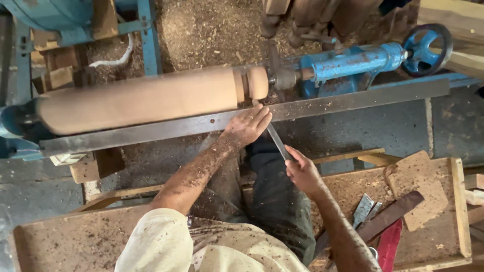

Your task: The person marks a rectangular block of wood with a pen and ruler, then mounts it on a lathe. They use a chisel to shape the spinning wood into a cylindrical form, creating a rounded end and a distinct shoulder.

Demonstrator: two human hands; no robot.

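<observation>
Workshop, seen from above. Floor point(212, 30) thick w/ sawdust & shavings at top; grey concrete point(383, 128) lower down. Blue metal frame point(149, 35) upper left. Wooden bench point(454, 201) at right, dusted w/ chips; timber planks point(454, 20) top right. Light even, no hard shadows.

Woodturning workshop. Blue lathe tailstock point(353, 63) with handwheel point(426, 48), long wood blank point(141, 98) mounted over a steel tool rest bar point(327, 103). Sawdust and shavings point(212, 30) cover floor; rough wooden bench point(428, 242) with loose chisels point(364, 209).
</observation>
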